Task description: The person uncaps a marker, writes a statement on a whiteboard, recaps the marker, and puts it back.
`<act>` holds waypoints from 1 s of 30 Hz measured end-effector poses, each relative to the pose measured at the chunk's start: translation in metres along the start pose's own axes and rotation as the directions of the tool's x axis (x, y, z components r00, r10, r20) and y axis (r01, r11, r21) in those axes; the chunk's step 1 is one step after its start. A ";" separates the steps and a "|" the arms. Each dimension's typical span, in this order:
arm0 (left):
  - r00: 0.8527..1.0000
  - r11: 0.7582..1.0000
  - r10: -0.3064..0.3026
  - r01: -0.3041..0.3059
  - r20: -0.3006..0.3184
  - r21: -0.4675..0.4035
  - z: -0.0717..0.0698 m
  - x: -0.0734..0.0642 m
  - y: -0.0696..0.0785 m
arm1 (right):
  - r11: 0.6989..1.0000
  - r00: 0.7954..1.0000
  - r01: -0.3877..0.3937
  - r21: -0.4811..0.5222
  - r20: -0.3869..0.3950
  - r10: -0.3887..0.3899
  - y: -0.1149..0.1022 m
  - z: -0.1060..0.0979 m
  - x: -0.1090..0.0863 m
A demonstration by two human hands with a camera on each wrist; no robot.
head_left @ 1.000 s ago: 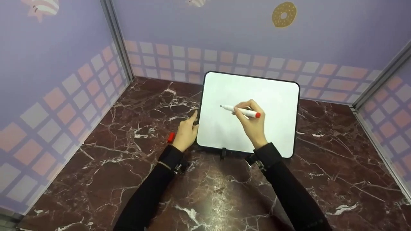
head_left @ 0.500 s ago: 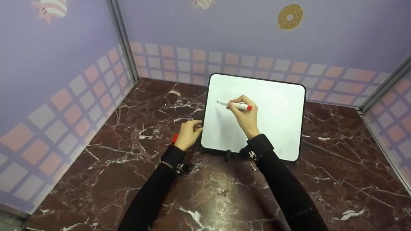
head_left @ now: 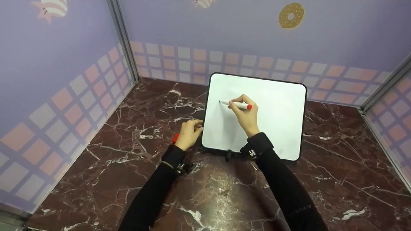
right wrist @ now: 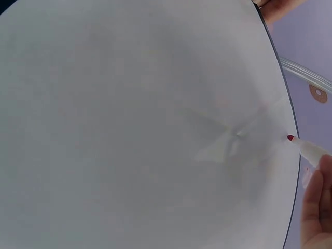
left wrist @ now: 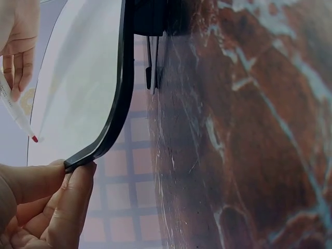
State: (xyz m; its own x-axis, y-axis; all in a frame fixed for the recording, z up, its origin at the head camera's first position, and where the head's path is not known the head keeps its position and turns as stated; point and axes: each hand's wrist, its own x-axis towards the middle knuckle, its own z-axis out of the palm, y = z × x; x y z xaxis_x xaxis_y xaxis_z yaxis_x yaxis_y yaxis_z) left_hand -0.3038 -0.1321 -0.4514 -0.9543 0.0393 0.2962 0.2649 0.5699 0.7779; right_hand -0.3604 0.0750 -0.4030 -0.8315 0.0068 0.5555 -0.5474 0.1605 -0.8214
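Both hands hold something: the left hand (head_left: 188, 134) pinches the edge of a white board (head_left: 276, 112), and the right hand (head_left: 247, 114) pinches a pen (head_left: 241, 105). A big dark red table (head_left: 221, 195) fills the bottom of the head view. On it, right of the middle, stands the board. Over its left half, the pen points left. Below and left of the middle, a little red cap (head_left: 175, 138) peeks out beside the left hand.
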 end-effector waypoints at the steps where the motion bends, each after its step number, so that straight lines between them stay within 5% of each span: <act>1: 1.000 1.000 -0.001 0.001 0.004 -0.002 0.000 0.000 0.000 | 1.000 1.000 -0.004 -0.002 0.001 0.004 0.001 -0.001 -0.001; 12: 1.000 1.000 -0.004 0.004 -0.002 0.001 -0.002 0.000 0.001 | 0.996 0.995 -0.067 -0.050 0.075 0.071 -0.001 -0.003 -0.020; 30: 1.000 1.000 0.004 -0.004 0.007 -0.009 -0.001 -0.001 0.000 | 0.999 0.998 -0.020 -0.045 -0.060 0.017 -0.001 -0.007 -0.019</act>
State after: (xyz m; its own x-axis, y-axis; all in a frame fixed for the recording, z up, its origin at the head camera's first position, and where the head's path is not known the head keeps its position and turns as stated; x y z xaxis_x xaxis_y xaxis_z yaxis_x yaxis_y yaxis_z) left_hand -0.3025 -0.1328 -0.4514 -0.9543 0.0472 0.2951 0.2695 0.5623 0.7818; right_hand -0.3436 0.0817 -0.4119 -0.8336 0.0689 0.5481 -0.5260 0.2043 -0.8256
